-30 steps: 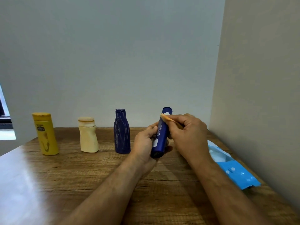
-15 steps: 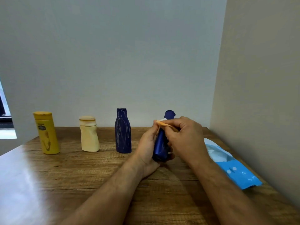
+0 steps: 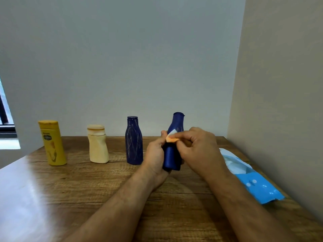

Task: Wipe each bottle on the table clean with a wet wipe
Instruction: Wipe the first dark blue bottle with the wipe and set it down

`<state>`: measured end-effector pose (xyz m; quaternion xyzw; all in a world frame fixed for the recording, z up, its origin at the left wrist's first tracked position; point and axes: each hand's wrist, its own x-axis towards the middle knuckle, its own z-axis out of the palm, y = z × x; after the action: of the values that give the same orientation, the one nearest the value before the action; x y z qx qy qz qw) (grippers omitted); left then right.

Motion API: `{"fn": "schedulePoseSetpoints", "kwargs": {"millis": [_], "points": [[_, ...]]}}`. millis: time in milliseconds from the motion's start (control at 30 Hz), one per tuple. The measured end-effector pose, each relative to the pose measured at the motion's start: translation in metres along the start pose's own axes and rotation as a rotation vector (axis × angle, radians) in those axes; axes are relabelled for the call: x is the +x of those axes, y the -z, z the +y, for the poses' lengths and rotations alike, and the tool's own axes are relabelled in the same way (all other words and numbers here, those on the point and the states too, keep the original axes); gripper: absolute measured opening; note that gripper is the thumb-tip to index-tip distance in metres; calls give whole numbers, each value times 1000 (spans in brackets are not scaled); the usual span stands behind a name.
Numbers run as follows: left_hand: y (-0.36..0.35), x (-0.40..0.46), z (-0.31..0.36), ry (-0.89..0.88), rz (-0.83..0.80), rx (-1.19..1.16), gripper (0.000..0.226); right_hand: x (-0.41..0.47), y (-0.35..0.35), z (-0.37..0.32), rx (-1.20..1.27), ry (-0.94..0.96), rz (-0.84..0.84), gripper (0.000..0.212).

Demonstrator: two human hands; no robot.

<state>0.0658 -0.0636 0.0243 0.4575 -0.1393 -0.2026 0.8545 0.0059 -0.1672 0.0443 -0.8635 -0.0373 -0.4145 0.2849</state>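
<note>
My left hand [image 3: 155,154] grips a dark blue bottle [image 3: 176,123] by its lower body and holds it nearly upright above the table. My right hand [image 3: 199,147] pinches a small wet wipe [image 3: 172,137], white with an orange stain, against the bottle's middle. Three more bottles stand in a row to the left: a scribbled dark blue one [image 3: 133,142], a cream one [image 3: 97,144] and a yellow one [image 3: 52,143].
The wooden table [image 3: 87,189] meets a grey wall behind and a beige wall on the right. A light blue wet-wipe pack [image 3: 251,180] lies open along the right edge. A window edge shows at the far left.
The wipe has slid down from the bottle's cap to its middle. The held bottle has swung from a tilt to nearly upright.
</note>
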Motion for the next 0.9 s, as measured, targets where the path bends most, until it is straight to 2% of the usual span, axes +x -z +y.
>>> {"fn": "schedulePoseSetpoints", "kwargs": {"millis": [67,167,267,367,433,533,633,733,800,900], "points": [[-1,-1,-4,20,-20,70,47,1,-1,2,-33,-26,111,21],[-3,-2,-6,19,-24,109,44,0,-1,3,-73,-9,154,24],[0,-1,-4,-8,5,33,43,-4,-1,4,15,89,-23,23],[3,1,-1,-12,47,-49,57,-6,-3,4,103,88,-271,22],[4,1,0,-7,57,-53,58,-5,-5,4,76,90,-283,23],[1,-1,-1,2,7,4,48,-3,-6,4,-51,108,-77,23],[-1,-3,-3,3,-33,96,46,0,-4,3,-64,58,157,24],[-4,-5,-4,-12,-40,137,50,2,-3,7,-67,35,264,25],[-5,-5,-4,-32,-18,118,48,0,-2,9,-45,86,214,25],[-1,-2,-2,-64,47,47,56,-6,-3,8,97,119,-80,25]]}}
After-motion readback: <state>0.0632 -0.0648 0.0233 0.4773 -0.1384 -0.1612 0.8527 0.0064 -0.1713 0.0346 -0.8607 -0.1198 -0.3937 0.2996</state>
